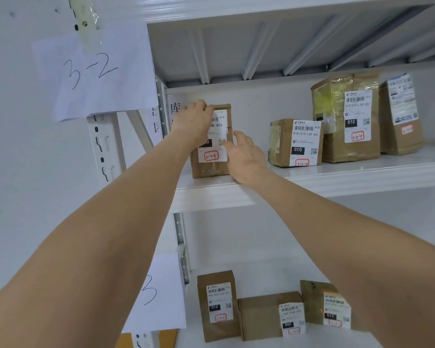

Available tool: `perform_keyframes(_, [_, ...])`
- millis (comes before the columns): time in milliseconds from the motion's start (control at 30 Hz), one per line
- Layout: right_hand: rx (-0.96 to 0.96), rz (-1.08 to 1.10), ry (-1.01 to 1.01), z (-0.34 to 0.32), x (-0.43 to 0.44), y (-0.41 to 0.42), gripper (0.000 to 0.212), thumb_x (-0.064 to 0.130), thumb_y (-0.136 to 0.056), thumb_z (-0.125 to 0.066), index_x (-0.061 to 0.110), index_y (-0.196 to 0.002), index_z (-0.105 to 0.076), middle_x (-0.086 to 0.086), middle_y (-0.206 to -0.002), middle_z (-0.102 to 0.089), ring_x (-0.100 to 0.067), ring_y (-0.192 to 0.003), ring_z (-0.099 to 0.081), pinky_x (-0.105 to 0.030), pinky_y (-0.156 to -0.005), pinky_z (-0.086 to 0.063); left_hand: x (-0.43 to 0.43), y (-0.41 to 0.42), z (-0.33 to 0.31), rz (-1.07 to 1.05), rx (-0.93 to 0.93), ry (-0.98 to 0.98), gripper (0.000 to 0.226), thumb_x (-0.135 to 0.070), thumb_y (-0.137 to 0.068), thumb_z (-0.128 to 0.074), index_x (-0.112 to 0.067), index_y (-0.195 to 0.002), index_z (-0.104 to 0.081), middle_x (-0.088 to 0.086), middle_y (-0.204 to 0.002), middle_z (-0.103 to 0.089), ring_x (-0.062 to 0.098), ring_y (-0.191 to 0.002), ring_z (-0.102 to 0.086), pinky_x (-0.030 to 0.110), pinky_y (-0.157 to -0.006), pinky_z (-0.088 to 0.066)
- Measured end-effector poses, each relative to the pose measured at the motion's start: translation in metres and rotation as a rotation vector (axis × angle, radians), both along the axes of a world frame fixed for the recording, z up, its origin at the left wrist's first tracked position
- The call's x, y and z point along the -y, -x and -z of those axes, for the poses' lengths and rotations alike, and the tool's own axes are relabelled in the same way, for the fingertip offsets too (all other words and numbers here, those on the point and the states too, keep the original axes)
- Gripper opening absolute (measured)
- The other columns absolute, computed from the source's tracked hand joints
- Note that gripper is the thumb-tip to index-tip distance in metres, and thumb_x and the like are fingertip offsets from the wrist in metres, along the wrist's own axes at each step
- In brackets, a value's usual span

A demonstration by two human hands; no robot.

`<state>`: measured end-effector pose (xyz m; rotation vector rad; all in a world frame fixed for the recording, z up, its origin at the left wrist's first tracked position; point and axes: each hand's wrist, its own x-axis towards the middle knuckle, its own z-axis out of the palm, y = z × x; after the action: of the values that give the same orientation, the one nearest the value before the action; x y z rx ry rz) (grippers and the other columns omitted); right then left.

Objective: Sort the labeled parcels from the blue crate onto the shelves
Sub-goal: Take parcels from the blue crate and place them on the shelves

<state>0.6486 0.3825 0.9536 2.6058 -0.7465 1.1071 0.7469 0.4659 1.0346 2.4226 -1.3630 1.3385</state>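
Observation:
A brown cardboard parcel (211, 169) with a white label marked 3-2-1 stands upright at the left end of the upper white shelf (312, 184). My left hand (195, 116) grips the parcel's top left corner, fingers curled over its top edge. My right hand (244, 156) lies against the parcel's right side with fingers spread and fairly straight. The blue crate is out of view.
Three more labeled parcels (295, 143) (347, 119) (401, 114) stand to the right on the same shelf. The lower shelf holds three boxes (217, 305) (271, 315) (327, 306). A paper sign reading 3-2 (93, 71) hangs on the left upright.

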Motion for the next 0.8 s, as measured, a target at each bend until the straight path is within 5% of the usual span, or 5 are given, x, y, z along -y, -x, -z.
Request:
perform_keyframes(200, [0.043,0.097,-0.001,0.008,0.003,0.036,0.053,0.010,-0.088,-0.052,0.014,-0.139,-0.039,-0.013,-0.143,-0.032,-0.030,-0.131,-0.033,-0.040,-0.094,-0.039,0.008,0.036,0.027,0.086,-0.041,-0.014,0.054,-0.011,-0.089,-0.055,-0.010,-0.139,-0.035,0.012,-0.136,-0.038,0.029,-0.125,-0.040,0.042,-0.082,-0.046])
perform_keyframes(433, [0.194,0.232,-0.084,0.045,0.021,0.113,0.039,0.015,-0.090,-0.052,0.011,-0.128,-0.046,-0.012,-0.130,-0.042,-0.032,-0.118,-0.042,-0.040,-0.088,-0.040,0.040,0.107,0.072,0.263,-0.112,-0.051,0.051,-0.002,-0.089,-0.044,-0.009,-0.139,-0.035,0.013,-0.136,-0.038,0.029,-0.126,-0.038,0.043,-0.089,-0.043])
perform_keyframes(800, [0.198,0.490,-0.298,0.159,0.074,0.273,0.033,0.011,-0.089,-0.052,0.014,-0.121,-0.048,-0.013,-0.127,-0.043,-0.031,-0.116,-0.041,-0.039,-0.090,-0.038,0.120,0.257,0.185,0.664,-0.198,-0.113,0.037,-0.002,-0.089,-0.043,-0.014,-0.124,-0.050,0.007,-0.128,-0.048,0.026,-0.115,-0.047,0.036,-0.069,-0.035])
